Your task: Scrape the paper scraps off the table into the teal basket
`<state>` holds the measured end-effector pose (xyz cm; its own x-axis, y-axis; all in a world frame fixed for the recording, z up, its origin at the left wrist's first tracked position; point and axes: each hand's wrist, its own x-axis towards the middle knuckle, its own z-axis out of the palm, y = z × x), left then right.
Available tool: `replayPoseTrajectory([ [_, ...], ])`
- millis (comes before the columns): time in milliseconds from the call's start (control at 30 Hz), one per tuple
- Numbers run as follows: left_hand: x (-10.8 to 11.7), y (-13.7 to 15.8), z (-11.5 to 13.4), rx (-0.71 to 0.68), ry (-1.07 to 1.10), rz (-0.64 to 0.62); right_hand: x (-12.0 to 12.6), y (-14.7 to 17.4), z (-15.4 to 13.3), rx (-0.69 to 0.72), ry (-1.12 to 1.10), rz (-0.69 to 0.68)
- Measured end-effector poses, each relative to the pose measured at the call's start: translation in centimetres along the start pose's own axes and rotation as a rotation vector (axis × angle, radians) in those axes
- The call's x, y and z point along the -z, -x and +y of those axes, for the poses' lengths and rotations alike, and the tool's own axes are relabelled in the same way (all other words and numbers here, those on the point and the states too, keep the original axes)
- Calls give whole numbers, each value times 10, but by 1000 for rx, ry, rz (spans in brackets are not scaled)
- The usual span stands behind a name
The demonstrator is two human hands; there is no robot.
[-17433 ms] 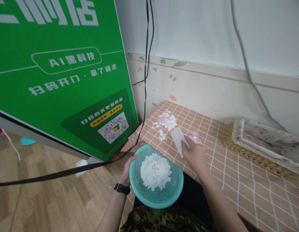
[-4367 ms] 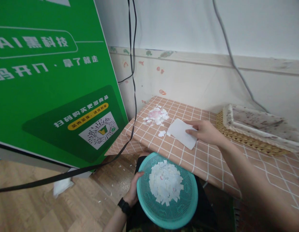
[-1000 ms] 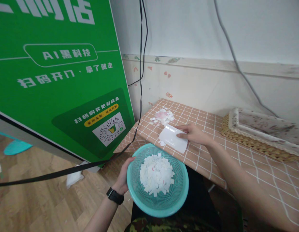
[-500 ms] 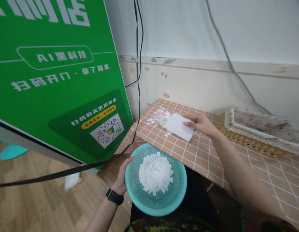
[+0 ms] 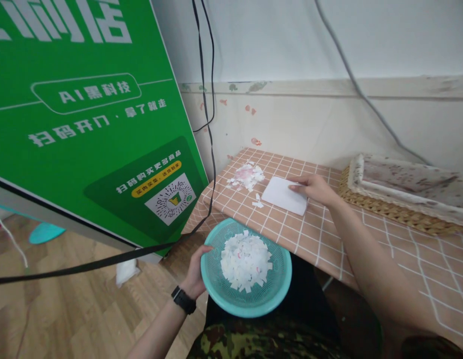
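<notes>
Head cam: L hand (image 5: pixel 197 271) has its fingers round the rim of a teal colander (image 5: pixel 249 312), white scraps (image 5: pixel 245 262) heaped inside, beside the counter (image 5: pixel 309 239) edge. R hand (image 5: pixel 313 188) pinches a white card (image 5: pixel 285 195) over the counter (can't tell if touching), nr a pinkish-white scrap pile (image 5: pixel 246 175).

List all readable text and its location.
Green panel:
"利店" (cut off)
"AI黑科技"
"扫码开门·拿了就走"
"扫码购买更多商品"
"买肉买菜,送货到家" (yellow strip)
QR code badge: too small
</notes>
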<state>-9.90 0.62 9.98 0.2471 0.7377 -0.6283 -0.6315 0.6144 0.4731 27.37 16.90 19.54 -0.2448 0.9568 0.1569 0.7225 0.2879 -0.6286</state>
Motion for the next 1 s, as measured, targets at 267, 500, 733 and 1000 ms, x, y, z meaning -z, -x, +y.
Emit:
replayPoseTrajectory([
  [267, -4, 7, -9, -40, 47, -41, -1, 5, -4, 3, -112, -64],
  [500, -5, 8, -9, -48, 48, -50, 8, 11, -9, -41, -134, -29],
  [733, -10, 9, -7, -41, 38, -4, 5, 12, -12, -18, -143, -65],
  [1000, -6, 6, -7, -38, 35, 1, -5, 8, -8, -17, -232, -128],
])
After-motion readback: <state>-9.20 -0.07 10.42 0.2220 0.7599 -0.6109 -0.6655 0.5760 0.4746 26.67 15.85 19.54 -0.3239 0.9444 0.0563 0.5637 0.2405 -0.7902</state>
